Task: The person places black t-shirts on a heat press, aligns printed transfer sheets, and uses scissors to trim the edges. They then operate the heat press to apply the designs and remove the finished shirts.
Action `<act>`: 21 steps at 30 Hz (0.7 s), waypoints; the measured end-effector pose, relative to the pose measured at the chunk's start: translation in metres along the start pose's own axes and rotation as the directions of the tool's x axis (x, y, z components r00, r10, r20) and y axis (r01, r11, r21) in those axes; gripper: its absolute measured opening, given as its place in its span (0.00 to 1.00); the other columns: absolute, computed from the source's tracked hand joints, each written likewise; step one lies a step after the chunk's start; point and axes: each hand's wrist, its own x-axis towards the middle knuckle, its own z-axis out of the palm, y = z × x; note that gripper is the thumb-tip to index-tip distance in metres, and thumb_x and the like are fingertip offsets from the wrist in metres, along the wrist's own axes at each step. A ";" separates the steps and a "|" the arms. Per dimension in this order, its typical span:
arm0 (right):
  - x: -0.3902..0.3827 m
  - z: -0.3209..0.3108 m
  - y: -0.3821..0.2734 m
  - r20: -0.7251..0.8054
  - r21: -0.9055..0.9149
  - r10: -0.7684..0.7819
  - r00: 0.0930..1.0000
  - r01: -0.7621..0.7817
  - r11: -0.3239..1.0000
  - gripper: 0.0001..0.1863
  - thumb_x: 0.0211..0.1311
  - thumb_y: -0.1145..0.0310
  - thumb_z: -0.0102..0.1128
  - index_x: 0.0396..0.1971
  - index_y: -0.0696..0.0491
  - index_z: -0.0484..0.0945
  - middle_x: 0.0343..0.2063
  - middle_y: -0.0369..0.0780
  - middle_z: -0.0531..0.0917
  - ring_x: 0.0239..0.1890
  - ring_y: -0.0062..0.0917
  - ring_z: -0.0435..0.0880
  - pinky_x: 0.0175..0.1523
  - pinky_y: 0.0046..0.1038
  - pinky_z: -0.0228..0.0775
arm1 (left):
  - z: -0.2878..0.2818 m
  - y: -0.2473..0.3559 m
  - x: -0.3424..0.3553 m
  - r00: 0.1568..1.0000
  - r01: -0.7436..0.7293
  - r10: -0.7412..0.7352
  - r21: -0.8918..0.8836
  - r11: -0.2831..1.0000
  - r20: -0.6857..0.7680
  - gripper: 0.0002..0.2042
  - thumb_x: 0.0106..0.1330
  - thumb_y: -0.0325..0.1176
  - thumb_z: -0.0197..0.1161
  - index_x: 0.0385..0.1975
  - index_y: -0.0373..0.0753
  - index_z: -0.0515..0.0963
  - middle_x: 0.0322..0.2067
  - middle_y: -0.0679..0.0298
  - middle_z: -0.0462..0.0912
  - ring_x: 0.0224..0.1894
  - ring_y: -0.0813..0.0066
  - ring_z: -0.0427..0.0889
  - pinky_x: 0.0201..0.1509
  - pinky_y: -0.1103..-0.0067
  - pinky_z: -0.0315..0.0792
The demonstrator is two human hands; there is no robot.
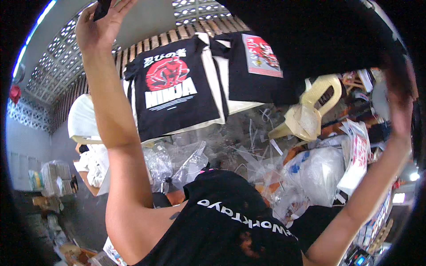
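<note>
Both my arms are raised. My left hand (98, 27) is high at the upper left, with a piece of black cloth between its thumb and fingers; part of the hand is cut off by the frame. At the far right, my right hand (400, 99) grips the edge of a large black cloth (328, 35), likely a T-shirt, which hangs across the upper right. Below and between my arms, a black T-shirt (204, 95) with a red round print lies flat on a white table. Beside it is another black T-shirt (239, 86) with a red and grey printed panel, partly covered by the held cloth.
A cream plastic chair (306, 113) stands right of the table. Clear plastic wrap (319, 170) and scraps litter the floor. A white round-backed chair (83, 119) is at the left, near a box of white cloth (95, 166). Stacked bundles (57, 177) stand farther left.
</note>
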 end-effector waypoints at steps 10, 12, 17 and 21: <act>0.033 0.146 0.395 -0.054 0.054 0.664 0.745 -0.662 0.747 0.15 0.75 0.58 0.54 0.51 0.51 0.76 0.40 0.38 0.83 0.32 0.31 0.84 0.33 0.35 0.84 | -0.263 0.069 -0.101 0.898 0.207 0.112 0.633 0.746 -0.426 0.12 0.69 0.31 0.53 0.44 0.31 0.78 0.45 0.55 0.82 0.48 0.61 0.81 0.55 0.62 0.76; -0.001 0.151 0.432 0.047 -0.014 0.714 0.699 -0.714 0.700 0.15 0.75 0.56 0.55 0.47 0.52 0.77 0.39 0.37 0.82 0.35 0.29 0.85 0.33 0.33 0.82 | -0.295 0.070 -0.164 0.855 0.259 0.030 0.477 0.840 -0.517 0.14 0.68 0.33 0.55 0.47 0.30 0.79 0.47 0.56 0.84 0.52 0.62 0.82 0.60 0.65 0.75; -0.099 0.078 0.485 0.205 -0.773 0.898 0.389 -0.498 0.392 0.18 0.68 0.52 0.65 0.35 0.55 0.83 0.27 0.39 0.85 0.34 0.25 0.86 0.38 0.32 0.80 | -0.318 0.057 -0.356 0.544 0.801 0.667 0.551 -0.232 -0.509 0.16 0.64 0.37 0.62 0.45 0.30 0.77 0.43 0.53 0.82 0.48 0.59 0.80 0.54 0.62 0.74; -0.195 -0.041 0.483 0.149 -0.895 0.854 0.498 -0.299 0.330 0.16 0.62 0.54 0.69 0.35 0.53 0.86 0.32 0.40 0.89 0.34 0.29 0.87 0.43 0.33 0.78 | -0.287 -0.016 -0.399 0.764 0.627 0.603 0.480 -0.613 -0.228 0.13 0.54 0.29 0.66 0.41 0.35 0.80 0.46 0.48 0.81 0.54 0.50 0.77 0.59 0.58 0.69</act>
